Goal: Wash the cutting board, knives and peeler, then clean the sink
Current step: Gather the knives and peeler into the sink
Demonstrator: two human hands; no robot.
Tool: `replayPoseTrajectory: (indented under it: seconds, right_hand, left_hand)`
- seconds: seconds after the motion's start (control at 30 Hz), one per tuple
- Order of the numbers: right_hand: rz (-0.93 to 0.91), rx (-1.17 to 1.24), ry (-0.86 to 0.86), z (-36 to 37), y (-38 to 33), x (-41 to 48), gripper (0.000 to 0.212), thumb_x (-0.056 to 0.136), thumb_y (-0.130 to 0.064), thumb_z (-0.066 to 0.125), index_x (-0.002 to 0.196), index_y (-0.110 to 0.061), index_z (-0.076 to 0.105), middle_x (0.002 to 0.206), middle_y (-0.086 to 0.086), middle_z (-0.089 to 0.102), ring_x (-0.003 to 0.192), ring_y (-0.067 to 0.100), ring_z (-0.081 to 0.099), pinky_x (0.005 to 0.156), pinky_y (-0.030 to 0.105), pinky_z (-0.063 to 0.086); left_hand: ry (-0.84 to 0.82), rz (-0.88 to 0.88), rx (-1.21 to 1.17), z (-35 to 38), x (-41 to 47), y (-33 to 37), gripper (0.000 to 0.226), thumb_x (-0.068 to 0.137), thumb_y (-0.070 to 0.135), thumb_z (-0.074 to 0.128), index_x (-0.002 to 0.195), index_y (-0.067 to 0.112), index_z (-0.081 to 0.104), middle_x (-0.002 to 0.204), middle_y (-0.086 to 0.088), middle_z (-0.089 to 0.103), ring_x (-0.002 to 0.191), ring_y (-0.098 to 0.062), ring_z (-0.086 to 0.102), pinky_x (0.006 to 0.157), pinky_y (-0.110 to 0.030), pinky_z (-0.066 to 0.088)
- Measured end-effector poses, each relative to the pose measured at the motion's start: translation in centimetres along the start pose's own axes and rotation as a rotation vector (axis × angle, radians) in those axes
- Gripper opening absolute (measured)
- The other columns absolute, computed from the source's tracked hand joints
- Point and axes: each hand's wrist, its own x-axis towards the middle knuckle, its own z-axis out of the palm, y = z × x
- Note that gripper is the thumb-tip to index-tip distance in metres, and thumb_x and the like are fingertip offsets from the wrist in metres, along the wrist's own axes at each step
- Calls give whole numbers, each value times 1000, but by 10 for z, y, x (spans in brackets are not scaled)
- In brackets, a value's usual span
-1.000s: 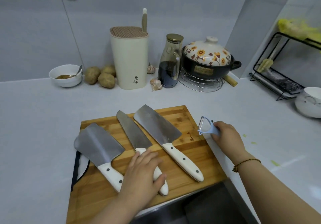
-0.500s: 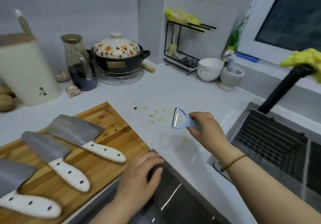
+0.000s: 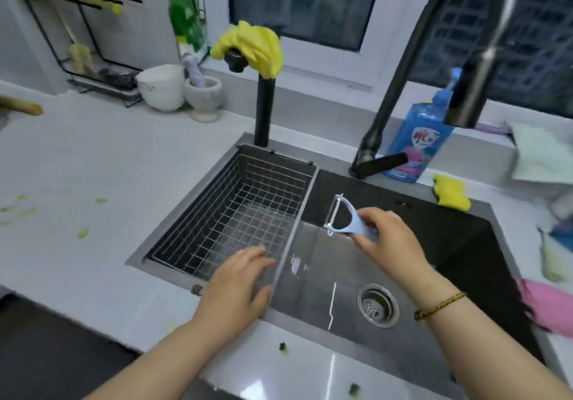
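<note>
My right hand pinches the handle of a light blue peeler and holds it above the dark steel sink, blade end pointing up and left. My left hand hovers with relaxed, spread fingers over the front corner of the wire basket that fills the sink's left part. It holds nothing. The drain strainer shows between my forearms. The cutting board and the knives are out of view.
A black faucet arches over the sink, and a black post carries a yellow cloth. Blue detergent bottle and yellow sponge sit behind the sink. Bowl and mortar stand back left. Green scraps dot the counter.
The view has swung right from the cutting board to the sink. My right hand carried the peeler over the basin. My left hand left the knife handle and moved over the basket.
</note>
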Motion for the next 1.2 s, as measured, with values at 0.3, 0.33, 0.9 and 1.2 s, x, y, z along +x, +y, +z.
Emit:
replayPoseTrajectory:
  seconds: [0.3, 0.33, 0.9, 1.2]
  right_hand:
    - [408, 99, -32, 31, 107, 19, 31, 83, -23, 63, 111, -10, 58, 109, 6, 64, 100, 24, 58, 74, 25, 41]
    - [432, 130, -22, 38, 115, 23, 30, 83, -22, 62, 110, -9, 59, 109, 7, 65, 100, 24, 58, 75, 26, 42]
    - [237, -198, -391, 189, 157, 133, 26, 91, -9, 42, 112, -6, 55, 118, 14, 58, 113, 29, 52, 87, 31, 44]
    - [177, -285, -412, 216, 177, 148, 30, 90, -3, 39, 117, -4, 52, 123, 15, 52, 117, 29, 46, 92, 29, 39]
  left_hand:
    - [-155, -104, 97, 46, 73, 36, 58, 93, 35, 47, 144, 23, 24, 156, 4, 10, 143, -12, 10, 115, -26, 7]
    - [-176, -112, 121, 50, 81, 37, 59, 93, 36, 46, 145, 23, 21, 156, 4, 8, 144, -12, 8, 115, -25, 5]
    - [-264, -9, 350, 82, 101, 10, 61, 76, 42, 37, 123, 9, 56, 135, -9, 52, 129, -20, 35, 109, -34, 13]
    - [-215, 33, 386, 90, 98, 0, 65, 74, 45, 38, 132, 16, 38, 142, -2, 34, 131, -17, 28, 110, -34, 9]
